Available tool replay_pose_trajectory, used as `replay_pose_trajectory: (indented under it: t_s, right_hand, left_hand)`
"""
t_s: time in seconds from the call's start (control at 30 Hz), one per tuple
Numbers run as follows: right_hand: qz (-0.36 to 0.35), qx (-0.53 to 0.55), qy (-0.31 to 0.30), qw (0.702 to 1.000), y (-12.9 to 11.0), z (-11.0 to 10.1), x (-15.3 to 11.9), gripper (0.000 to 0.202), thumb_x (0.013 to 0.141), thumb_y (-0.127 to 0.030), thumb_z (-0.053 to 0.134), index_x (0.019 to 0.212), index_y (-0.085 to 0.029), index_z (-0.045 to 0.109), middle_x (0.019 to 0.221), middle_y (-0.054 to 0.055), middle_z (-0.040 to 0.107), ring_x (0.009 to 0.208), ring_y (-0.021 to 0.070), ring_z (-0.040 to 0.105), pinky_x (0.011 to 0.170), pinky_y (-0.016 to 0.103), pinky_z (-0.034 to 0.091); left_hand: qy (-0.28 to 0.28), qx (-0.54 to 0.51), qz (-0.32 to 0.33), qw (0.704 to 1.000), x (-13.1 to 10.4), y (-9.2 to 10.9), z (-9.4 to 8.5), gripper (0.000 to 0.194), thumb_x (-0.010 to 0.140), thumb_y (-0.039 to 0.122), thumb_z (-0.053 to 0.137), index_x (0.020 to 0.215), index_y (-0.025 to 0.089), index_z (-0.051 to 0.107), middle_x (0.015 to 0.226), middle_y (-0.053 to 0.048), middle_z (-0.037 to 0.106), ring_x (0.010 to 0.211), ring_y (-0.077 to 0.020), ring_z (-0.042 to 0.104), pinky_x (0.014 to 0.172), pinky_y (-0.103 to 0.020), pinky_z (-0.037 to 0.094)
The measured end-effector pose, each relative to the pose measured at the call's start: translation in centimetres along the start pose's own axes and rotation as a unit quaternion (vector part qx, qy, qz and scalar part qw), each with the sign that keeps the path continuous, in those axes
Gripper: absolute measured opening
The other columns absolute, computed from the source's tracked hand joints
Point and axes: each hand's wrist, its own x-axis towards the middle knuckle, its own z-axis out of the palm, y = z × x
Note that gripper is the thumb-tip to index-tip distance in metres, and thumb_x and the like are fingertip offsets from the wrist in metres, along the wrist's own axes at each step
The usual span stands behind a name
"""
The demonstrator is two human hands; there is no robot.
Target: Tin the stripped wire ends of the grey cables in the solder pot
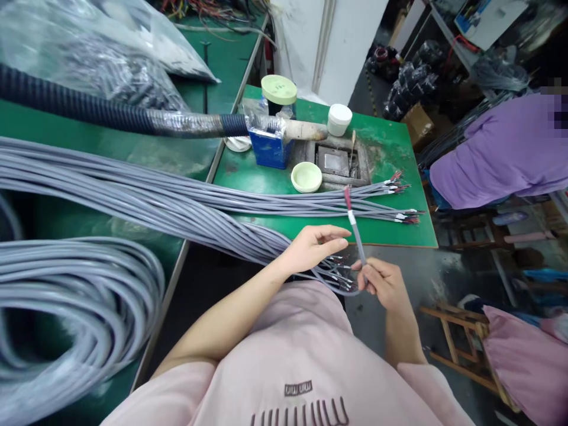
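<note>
My right hand point(379, 283) is closed on a grey cable point(358, 241), which stands up from the fingers. Near its top the cable has a white band and red wires. To its left, my left hand point(317, 247) is held with fingers apart and nothing between them. A long bundle of grey cables point(261, 201) crosses the green table, its stripped ends at the right. More cable ends point(339, 275) hang at the front edge, below my left hand. Behind the hands, a metal pot point(335, 163) is set in the table beside a pale green dish point(306, 177).
A black hose point(110, 115) runs to a blue box point(268, 148). A white tub point(339, 120) and a green-lidded container point(278, 90) stand at the back. Coiled cables point(89, 307) lie left. A person in purple point(501, 145) is at the right, near a wooden stool point(465, 349).
</note>
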Motion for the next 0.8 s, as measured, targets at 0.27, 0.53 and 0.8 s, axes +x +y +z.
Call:
replay_pose_trajectory:
  t_s: [0.27,0.53,0.8]
  right_hand:
    - [-0.055,-0.116,-0.192,0.973,-1.2,1.0,-0.1,0.034,0.094,-0.038,0.051,0.072,-0.018,0.068,0.070,0.001,0.071,0.056,0.0085,0.058,0.058,0.021,0.043]
    - [-0.094,-0.120,-0.062,0.986,-0.8,2.4,1.2,0.029,0.095,-0.036,0.049,0.079,-0.019,0.066,0.053,-0.004,0.062,0.049,0.0089,0.054,0.055,0.022,0.041]
    - [-0.063,-0.095,-0.078,0.990,-0.7,2.7,1.6,0.027,0.094,-0.037,0.051,0.083,-0.019,0.067,0.050,-0.005,0.059,0.044,0.0076,0.050,0.048,0.021,0.037]
  left_hand:
    - [0.038,-0.129,-0.016,0.991,-2.1,0.1,0.9,0.031,0.076,0.045,0.072,0.077,0.014,0.074,0.070,-0.003,0.067,0.061,-0.0097,0.056,0.061,-0.022,0.046]
    - [0.037,-0.171,-0.002,0.985,-2.6,-0.8,2.1,0.030,0.076,0.043,0.073,0.074,0.014,0.067,0.066,-0.001,0.063,0.060,-0.0102,0.056,0.061,-0.024,0.046]
    - [0.200,-0.226,0.014,0.953,-1.5,-0.8,0.6,0.026,0.075,0.039,0.075,0.073,0.016,0.065,0.057,0.005,0.057,0.054,-0.0052,0.048,0.059,-0.018,0.040]
